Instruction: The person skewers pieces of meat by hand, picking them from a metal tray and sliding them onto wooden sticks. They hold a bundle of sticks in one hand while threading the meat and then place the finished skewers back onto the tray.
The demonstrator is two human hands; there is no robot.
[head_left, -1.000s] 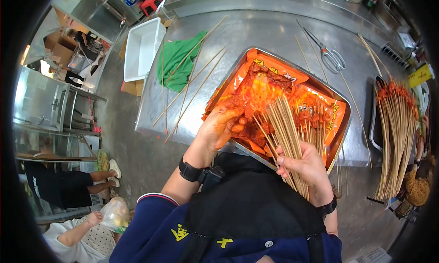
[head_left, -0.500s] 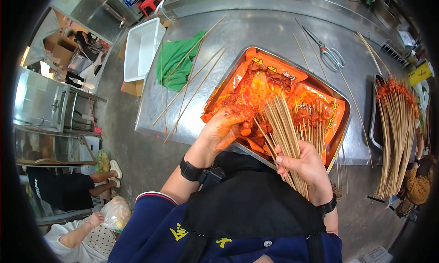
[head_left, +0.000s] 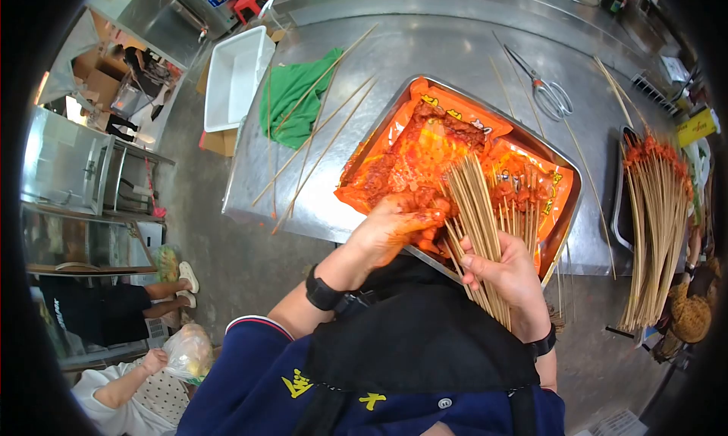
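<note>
A metal tray (head_left: 570, 184) holds orange plastic packaging (head_left: 542, 157) and red, sauce-coated meat (head_left: 447, 129). My right hand (head_left: 502, 269) grips a thick bundle of wooden skewers (head_left: 474, 197) over the tray's near side. Just left of the bundle, my left hand (head_left: 394, 227) is smeared with red sauce, its fingers closed on red sauce-coated pieces near the tips of the bundle. Further skewers with red meat on them (head_left: 519, 205) lie in the right part of the tray, partly behind the bundle.
Scissors (head_left: 547, 95), loose skewers (head_left: 334, 144) and a green cloth (head_left: 292, 106) lie on the steel table (head_left: 258, 186). A white bin (head_left: 236, 79) stands left. Loaded skewers (head_left: 656, 224) rest in a right-hand tray. Other people (head_left: 129, 390) are at the left.
My left hand has moved right and slightly down, closer to the skewer bundle, and its fingers have drawn together. My right hand still holds the bundle in nearly the same place.
</note>
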